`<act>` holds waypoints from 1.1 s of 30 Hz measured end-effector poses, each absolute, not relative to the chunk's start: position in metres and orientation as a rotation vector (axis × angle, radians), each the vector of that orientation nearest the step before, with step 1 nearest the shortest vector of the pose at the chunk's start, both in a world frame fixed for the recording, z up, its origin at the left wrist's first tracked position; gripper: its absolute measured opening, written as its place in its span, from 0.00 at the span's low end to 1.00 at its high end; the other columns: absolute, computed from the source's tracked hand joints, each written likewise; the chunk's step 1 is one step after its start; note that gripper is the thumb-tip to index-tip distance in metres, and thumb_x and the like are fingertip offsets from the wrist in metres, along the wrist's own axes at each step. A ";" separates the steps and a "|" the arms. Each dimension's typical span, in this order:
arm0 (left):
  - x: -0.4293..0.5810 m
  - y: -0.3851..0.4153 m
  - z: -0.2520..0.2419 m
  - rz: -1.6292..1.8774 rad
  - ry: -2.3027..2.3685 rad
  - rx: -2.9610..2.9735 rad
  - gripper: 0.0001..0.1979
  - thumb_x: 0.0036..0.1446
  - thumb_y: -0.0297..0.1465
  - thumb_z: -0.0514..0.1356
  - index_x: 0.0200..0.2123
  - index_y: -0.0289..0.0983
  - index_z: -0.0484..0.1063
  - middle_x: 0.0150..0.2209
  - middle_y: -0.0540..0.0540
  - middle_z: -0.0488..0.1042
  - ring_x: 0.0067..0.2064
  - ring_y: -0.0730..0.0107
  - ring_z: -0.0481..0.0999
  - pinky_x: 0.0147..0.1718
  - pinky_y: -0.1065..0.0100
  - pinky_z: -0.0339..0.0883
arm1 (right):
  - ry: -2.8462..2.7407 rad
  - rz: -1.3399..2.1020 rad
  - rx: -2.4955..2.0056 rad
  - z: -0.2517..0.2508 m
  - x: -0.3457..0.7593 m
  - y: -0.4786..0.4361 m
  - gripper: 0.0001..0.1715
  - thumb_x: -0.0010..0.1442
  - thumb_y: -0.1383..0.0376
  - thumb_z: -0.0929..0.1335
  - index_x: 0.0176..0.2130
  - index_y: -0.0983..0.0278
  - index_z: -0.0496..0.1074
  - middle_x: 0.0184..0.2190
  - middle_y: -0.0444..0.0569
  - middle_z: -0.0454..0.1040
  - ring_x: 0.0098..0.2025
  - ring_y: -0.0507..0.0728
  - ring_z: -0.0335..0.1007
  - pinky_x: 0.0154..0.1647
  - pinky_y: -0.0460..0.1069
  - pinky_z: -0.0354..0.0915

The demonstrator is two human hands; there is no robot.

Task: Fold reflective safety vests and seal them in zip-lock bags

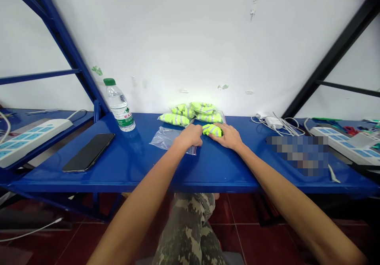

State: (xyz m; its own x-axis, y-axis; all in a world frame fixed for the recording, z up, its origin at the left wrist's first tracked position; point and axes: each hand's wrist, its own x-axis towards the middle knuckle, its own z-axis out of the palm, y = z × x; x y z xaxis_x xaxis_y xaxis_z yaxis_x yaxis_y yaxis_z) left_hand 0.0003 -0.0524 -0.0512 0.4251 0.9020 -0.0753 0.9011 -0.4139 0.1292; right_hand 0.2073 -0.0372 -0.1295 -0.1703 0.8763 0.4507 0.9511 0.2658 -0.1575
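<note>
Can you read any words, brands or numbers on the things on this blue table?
Nothing can be read for certain: the label on the water bottle has lettering too small to make out, and a pixelated patch on the blue table hides whatever lies there.

The long, bare left forearm [139, 193] and bare right forearm [285, 189] reach forward from the lower corners of the view and converge at the centre. The bare left hand [190, 136] and bare right hand [225, 135] sit palm down, just beside each other, left fingers curled under, right fingers angled inward.
</note>
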 end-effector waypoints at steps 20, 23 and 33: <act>-0.020 -0.024 -0.098 0.762 1.536 2.259 0.16 0.45 0.23 0.61 0.41 0.37 0.72 0.36 0.46 0.79 0.39 0.66 0.77 0.39 0.70 0.68 | -2.067 -0.133 -1.509 -0.124 0.198 -0.055 0.37 0.57 0.42 0.67 0.57 0.60 0.70 0.47 0.53 0.77 0.47 0.62 0.74 0.49 0.54 0.68; -0.020 -0.030 -0.096 0.668 1.645 2.294 0.13 0.48 0.33 0.63 0.39 0.38 0.74 0.38 0.43 0.79 0.42 0.60 0.77 0.40 0.66 0.68 | -2.087 -0.137 -1.505 -0.124 0.197 -0.058 0.37 0.57 0.41 0.67 0.58 0.59 0.69 0.48 0.53 0.76 0.48 0.63 0.73 0.49 0.54 0.68; -0.024 -0.029 -0.088 0.563 1.557 2.254 0.10 0.49 0.36 0.63 0.27 0.36 0.80 0.30 0.44 0.80 0.35 0.62 0.77 0.36 0.67 0.67 | -2.089 -0.106 -1.491 -0.124 0.198 -0.063 0.40 0.57 0.40 0.66 0.60 0.58 0.68 0.46 0.52 0.75 0.47 0.62 0.73 0.49 0.54 0.67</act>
State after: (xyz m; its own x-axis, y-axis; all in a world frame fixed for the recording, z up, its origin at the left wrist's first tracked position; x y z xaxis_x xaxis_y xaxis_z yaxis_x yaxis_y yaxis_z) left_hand -0.0235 -0.0289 -0.0881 0.3198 0.9390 0.1265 0.8030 -0.3395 0.4899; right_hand 0.1976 -0.0627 -0.1239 -0.2203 0.8466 0.4845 0.8912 0.3766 -0.2528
